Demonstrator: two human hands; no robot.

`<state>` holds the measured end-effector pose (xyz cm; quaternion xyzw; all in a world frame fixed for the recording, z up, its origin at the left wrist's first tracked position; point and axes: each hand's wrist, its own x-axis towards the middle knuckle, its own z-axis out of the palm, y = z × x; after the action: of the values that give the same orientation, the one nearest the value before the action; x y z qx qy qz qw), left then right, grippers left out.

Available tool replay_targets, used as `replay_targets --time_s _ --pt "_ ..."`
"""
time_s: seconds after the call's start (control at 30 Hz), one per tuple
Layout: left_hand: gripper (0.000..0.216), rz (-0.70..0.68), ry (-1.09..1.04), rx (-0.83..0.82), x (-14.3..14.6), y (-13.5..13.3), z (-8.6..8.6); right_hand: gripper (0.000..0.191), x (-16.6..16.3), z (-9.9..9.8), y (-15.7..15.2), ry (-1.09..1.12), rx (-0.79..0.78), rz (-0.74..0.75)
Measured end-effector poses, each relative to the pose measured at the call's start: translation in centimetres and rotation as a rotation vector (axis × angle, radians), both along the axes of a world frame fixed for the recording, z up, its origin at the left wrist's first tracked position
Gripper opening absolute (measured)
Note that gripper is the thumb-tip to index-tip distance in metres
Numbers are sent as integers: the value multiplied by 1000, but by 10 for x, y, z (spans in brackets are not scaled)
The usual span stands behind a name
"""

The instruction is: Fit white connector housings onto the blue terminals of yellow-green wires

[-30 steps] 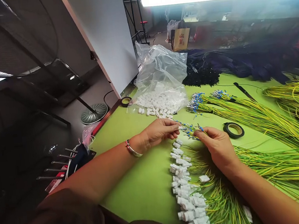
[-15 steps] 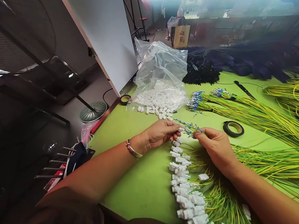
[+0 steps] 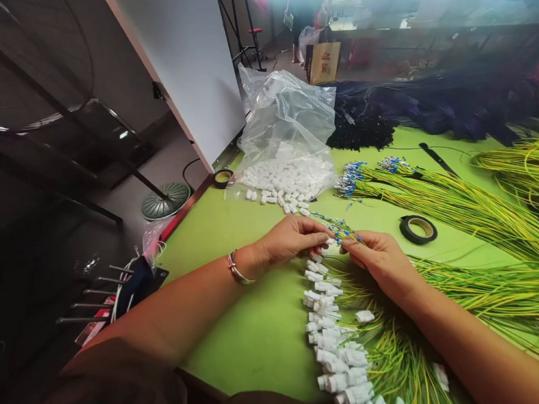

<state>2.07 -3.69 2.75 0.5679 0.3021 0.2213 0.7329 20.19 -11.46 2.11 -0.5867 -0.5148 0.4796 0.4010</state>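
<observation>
"Over the green table [image 3: 252, 342], which step appears to be in hand?"

"The fitting of a wire tip into a connector, it is judged. A small white housing [image 3: 331, 241] is pinched in the fingertips of the left hand [image 3: 296, 237], and a bunch of blue-banded wire tips [image 3: 337, 225] is gripped between thumb and fingers of the right hand [image 3: 378, 255]. The two are held close together above the far end of the row of housings [image 3: 330, 340]; whether a tip has been inserted cannot be told."

"And what is called for by the next move?"

"One tip to be singled out, lined up and pushed home, it would seem, with its neighbours kept clear."

"How many of each can be counted?"

"One housing in the left fingertips; one clear plastic bag [image 3: 288, 111]; two tape rolls, one [image 3: 404, 230] beyond the right hand, one [image 3: 223, 184] beside the bag; two laid-down tip clusters, a nearer [image 3: 352, 177] and a farther [image 3: 392, 164]. The row, the loose pile [image 3: 289, 176] at the bag and the held tips are too crowded to be counted."
</observation>
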Motion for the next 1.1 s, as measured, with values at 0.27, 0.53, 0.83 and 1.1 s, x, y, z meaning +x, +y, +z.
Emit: replay_targets --time_s 0.27,0.53,0.83,1.1 --pt "16 95 59 145 6 -9 -3 44 -4 5 0 -7 8 40" --pt "24 63 26 63 5 -6 -9 49 -8 5 -1 -84 60 97" --pt "27 56 6 -18 5 -6 -8 39 -5 1 1 -80 88 33" --pt "26 35 46 5 6 -6 -11 40 -4 2 1 -118 95 66"
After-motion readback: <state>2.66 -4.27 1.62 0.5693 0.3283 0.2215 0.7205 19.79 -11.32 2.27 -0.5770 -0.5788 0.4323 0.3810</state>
